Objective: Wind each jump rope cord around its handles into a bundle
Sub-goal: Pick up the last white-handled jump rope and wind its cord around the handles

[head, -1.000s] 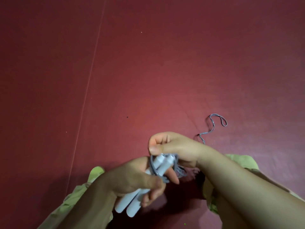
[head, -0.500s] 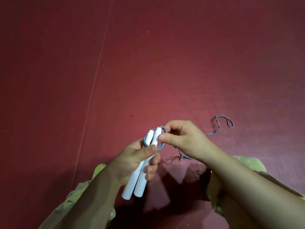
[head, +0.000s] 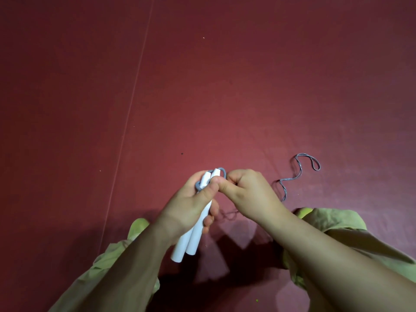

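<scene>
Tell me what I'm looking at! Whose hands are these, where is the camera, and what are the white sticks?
The camera sits on a person's head and looks down, so you see their own two hands. The left hand holds two white jump rope handles side by side. The right hand is curled tight at the tops of the handles, where the grey cord loops around them. The rest of that cord lies in wiggly loops on the dark red floor, to the right. The green cloth at the bottom is the person's clothing.

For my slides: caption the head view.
Left hand grips two white handles; right hand winds grey cord around them.
</scene>
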